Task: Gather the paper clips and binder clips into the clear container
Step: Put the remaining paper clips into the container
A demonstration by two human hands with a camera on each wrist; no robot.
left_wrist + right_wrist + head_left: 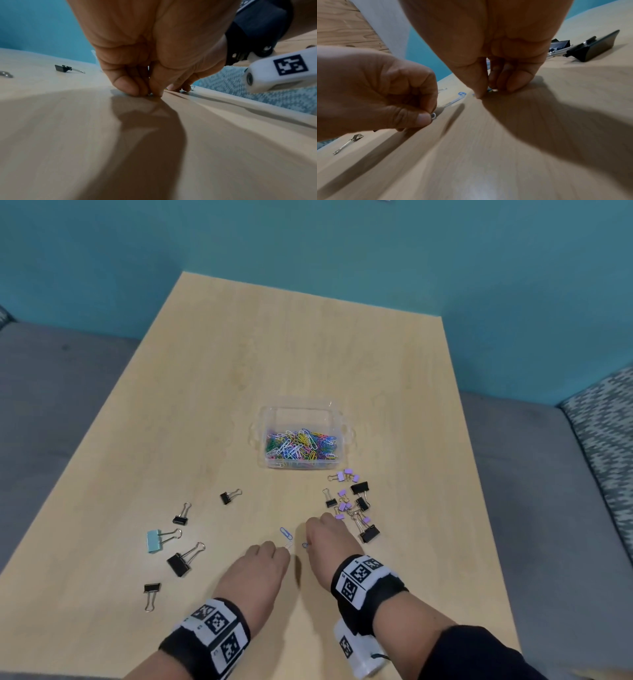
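Note:
A clear container (270,419) holding many coloured paper clips stands mid-table. My left hand (279,549) is curled down on the wood and pinches a pale paper clip (433,116) between thumb and finger. Close to its right, my right hand (308,537) pinches a blue paper clip (490,90) against the tabletop. A loose blue paper clip (285,532) lies just beyond the two hands. Black binder clips (230,496) and a light blue one (154,541) are scattered to the left. A cluster of purple and black binder clips (352,505) lies right of my right hand.
The light wooden table (239,354) is bordered by a teal wall behind and grey upholstery on both sides. A large black binder clip (597,47) lies close to my right hand. Both wrists wear black bands with marker tags.

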